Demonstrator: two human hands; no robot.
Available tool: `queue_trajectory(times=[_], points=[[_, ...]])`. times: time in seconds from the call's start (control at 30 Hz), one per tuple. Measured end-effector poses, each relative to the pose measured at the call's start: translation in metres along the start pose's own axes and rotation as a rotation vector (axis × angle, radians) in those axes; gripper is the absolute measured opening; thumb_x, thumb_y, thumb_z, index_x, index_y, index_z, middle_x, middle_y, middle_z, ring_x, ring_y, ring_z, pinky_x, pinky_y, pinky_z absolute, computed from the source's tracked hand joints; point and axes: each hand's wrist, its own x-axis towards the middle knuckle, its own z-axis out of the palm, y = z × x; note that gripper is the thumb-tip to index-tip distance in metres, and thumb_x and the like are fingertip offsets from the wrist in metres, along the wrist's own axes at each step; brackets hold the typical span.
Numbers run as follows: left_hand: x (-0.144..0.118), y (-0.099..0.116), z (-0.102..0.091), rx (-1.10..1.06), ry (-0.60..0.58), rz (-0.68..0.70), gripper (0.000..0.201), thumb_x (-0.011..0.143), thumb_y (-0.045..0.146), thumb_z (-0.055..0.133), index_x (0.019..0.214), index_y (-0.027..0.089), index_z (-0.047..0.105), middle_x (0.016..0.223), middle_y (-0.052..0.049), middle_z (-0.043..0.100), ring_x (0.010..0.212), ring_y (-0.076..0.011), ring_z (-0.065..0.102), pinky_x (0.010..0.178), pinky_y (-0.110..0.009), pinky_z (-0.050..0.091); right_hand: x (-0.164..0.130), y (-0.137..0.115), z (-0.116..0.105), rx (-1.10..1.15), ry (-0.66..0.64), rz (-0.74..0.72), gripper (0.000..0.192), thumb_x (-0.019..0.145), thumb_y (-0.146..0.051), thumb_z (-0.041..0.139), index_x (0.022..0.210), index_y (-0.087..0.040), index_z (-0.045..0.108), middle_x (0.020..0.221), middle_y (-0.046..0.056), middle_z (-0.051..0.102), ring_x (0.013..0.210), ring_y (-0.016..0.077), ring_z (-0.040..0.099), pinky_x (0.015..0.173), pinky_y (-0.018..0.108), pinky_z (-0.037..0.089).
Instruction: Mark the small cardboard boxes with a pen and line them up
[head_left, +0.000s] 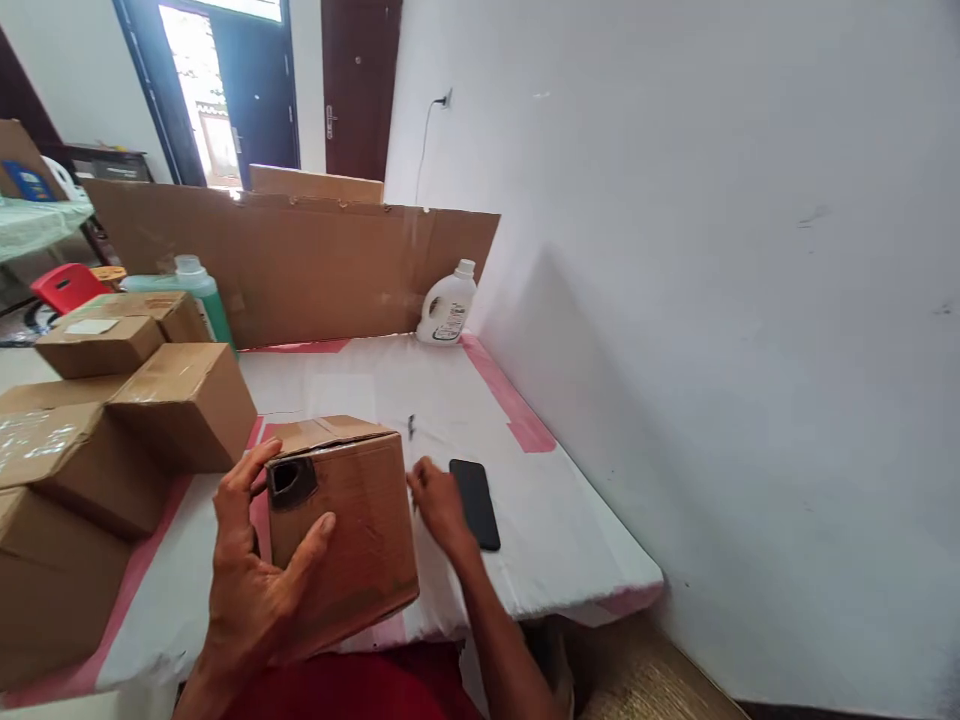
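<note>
A brown cardboard box (364,530) sits tilted near the table's front edge, with a dark patch around a hole at its upper left corner. My left hand (259,575) grips the box from the left, its thumb pressed on the near face and its fingers around the side and top edge. Close beside the box's right edge is my right hand (441,505), with curled fingers; what they hold, if anything, is hidden. Just right of that hand lies a black phone (476,510). A small dark object (411,427) rests on the table behind the box.
Several closed cardboard boxes (187,395) are stacked on the left. A green bottle (212,305) and a white jug (448,305) stand by an upright cardboard panel (330,270). A white wall (712,300) borders the white-covered table (555,540) on the right.
</note>
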Motion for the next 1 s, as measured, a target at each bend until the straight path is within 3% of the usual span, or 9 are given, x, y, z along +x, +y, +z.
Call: queue_trajectory(times=[0.1,0.2,0.37,0.5,0.6,0.7,0.9,1.0], points=[[-0.001,0.002,0.002,0.027,-0.007,0.033,0.074,0.081,0.045,0.081,0.146,0.031,0.049,0.144,-0.009,0.057,0.132,-0.035,0.056,0.12,-0.056,0.038,-0.015,0.008,0.038,-0.149,-0.122,0.048,0.012,0.094,-0.027,0.064,0.084,-0.02,0.062,0.085,0.01,0.076,0.079,0.0239,0.071,0.062,0.028,0.04],[-0.002,0.005,0.003,0.072,-0.014,0.06,0.073,0.08,0.044,0.081,0.145,0.031,0.049,0.144,-0.008,0.058,0.129,-0.034,0.058,0.118,-0.055,0.04,-0.022,0.006,0.05,-0.249,-0.169,0.081,0.014,0.1,-0.028,0.056,0.101,-0.017,0.066,0.099,0.015,0.078,0.091,0.0271,0.074,0.068,0.03,0.044],[-0.001,0.006,0.003,0.093,0.01,0.032,0.073,0.08,0.047,0.08,0.144,0.031,0.051,0.144,-0.009,0.057,0.126,-0.0344,0.06,0.114,-0.056,0.044,-0.024,0.016,0.024,-0.332,-0.113,0.134,0.027,0.103,-0.041,0.055,0.114,-0.018,0.064,0.114,0.015,0.074,0.104,0.0284,0.072,0.08,0.033,0.049],[-0.001,0.005,0.002,0.073,0.005,0.027,0.073,0.08,0.047,0.079,0.145,0.03,0.05,0.146,-0.009,0.056,0.126,-0.0341,0.06,0.115,-0.055,0.043,-0.03,0.047,-0.011,-0.388,0.066,0.269,0.046,0.101,-0.048,0.055,0.13,-0.012,0.057,0.138,0.025,0.059,0.132,0.0386,0.056,0.099,0.045,0.046],[-0.001,0.005,0.001,0.076,0.005,0.038,0.074,0.081,0.047,0.079,0.146,0.031,0.049,0.147,-0.008,0.056,0.126,-0.0343,0.059,0.115,-0.056,0.042,-0.031,0.073,-0.027,-0.373,0.088,0.396,0.054,0.092,-0.047,0.069,0.126,-0.006,0.058,0.132,0.03,0.061,0.128,0.0443,0.058,0.097,0.05,0.047],[-0.002,0.004,0.003,0.067,-0.008,0.065,0.072,0.082,0.044,0.079,0.146,0.031,0.049,0.148,-0.008,0.055,0.127,-0.0343,0.058,0.114,-0.055,0.042,-0.026,0.092,-0.029,-0.29,0.055,0.43,0.058,0.085,-0.052,0.074,0.12,-0.007,0.061,0.122,0.026,0.068,0.117,0.0403,0.067,0.089,0.044,0.052],[-0.006,0.002,0.004,0.082,-0.031,0.136,0.068,0.087,0.037,0.074,0.149,0.033,0.044,0.149,-0.007,0.051,0.134,-0.0321,0.051,0.118,-0.055,0.037,-0.018,0.106,-0.015,-0.046,0.048,0.383,0.047,0.078,-0.054,0.068,0.101,-0.013,0.067,0.107,0.023,0.075,0.106,0.0412,0.072,0.084,0.045,0.054],[-0.007,0.001,0.004,0.089,-0.031,0.142,0.068,0.089,0.034,0.073,0.149,0.034,0.042,0.15,-0.007,0.048,0.136,-0.0312,0.047,0.118,-0.054,0.038,-0.022,0.109,-0.012,0.12,0.055,0.317,0.05,0.079,-0.055,0.059,0.105,-0.013,0.065,0.098,0.017,0.077,0.094,0.0353,0.075,0.08,0.042,0.057]])
